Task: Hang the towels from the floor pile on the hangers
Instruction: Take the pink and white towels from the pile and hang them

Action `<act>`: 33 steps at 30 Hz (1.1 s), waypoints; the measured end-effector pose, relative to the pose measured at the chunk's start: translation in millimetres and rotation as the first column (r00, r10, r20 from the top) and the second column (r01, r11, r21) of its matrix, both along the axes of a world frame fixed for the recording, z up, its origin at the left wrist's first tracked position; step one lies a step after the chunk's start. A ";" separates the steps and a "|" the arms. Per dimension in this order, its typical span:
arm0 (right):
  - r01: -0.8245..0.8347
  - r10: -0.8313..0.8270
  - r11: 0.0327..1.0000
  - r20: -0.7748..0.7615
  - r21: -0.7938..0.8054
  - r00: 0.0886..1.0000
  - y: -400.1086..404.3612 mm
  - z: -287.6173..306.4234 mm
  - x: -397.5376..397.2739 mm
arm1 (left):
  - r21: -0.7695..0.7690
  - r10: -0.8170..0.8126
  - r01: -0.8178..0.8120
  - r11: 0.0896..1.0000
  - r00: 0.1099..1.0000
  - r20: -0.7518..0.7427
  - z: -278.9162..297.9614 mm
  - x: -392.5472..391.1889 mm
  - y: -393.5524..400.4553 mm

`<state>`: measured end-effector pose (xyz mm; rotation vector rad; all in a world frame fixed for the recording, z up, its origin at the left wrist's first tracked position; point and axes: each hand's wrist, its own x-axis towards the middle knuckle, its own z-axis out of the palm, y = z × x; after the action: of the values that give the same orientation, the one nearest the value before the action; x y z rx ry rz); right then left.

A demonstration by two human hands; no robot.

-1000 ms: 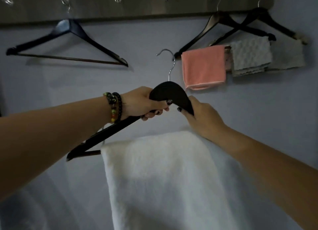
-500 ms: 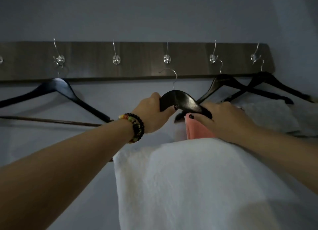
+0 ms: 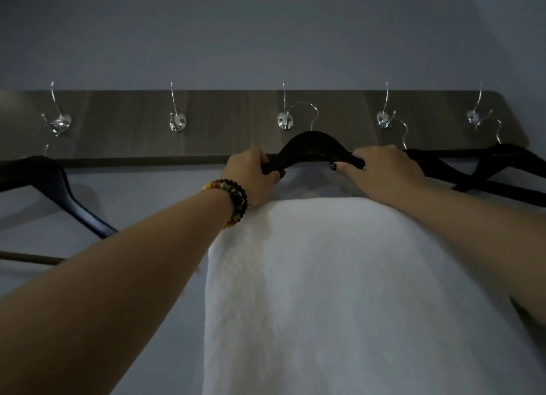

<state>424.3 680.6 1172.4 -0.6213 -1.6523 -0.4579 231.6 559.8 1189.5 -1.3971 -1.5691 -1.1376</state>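
A black hanger (image 3: 311, 146) is held up against the dark wooden hook rail (image 3: 224, 122). A white towel (image 3: 339, 291) is draped over its bar and hangs down the middle of the view. My left hand (image 3: 251, 177) grips the hanger's left shoulder, and my right hand (image 3: 381, 168) grips its right shoulder. The hanger's wire hook (image 3: 307, 112) sits just right of the middle wall hook (image 3: 285, 119); I cannot tell whether it is caught on it. The floor pile is out of view.
An empty black hanger (image 3: 59, 193) hangs from the leftmost hook at left. Two more black hangers (image 3: 484, 170) hang from the two right hooks, partly behind my right arm. The second wall hook (image 3: 177, 121) is bare.
Both hands have raised the hanger with the white towel up to the hook rail. The view has tilted upward, and the pink and grey towels at right have dropped from sight.
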 end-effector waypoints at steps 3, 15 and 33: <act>-0.059 0.058 0.998 0.031 0.022 0.998 15.1 0.6 -11.1 | 0.021 0.036 -0.036 0.999 0.999 -0.018 -5.0 -12.8 7.6; -0.071 0.065 0.996 0.093 0.060 0.994 8.0 -25.3 -14.1 | 0.194 -0.058 0.057 0.979 0.998 -0.001 -74.1 -38.6 -8.7; -0.144 0.006 0.905 -0.326 -0.400 0.945 -59.6 -231.3 42.8 | 0.281 -0.593 0.614 0.737 0.390 0.705 -314.2 -26.8 -71.6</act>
<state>467.2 620.9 941.2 -0.8943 -1.4610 0.0663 204.8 488.2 875.3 -1.6794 -1.6002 -2.4502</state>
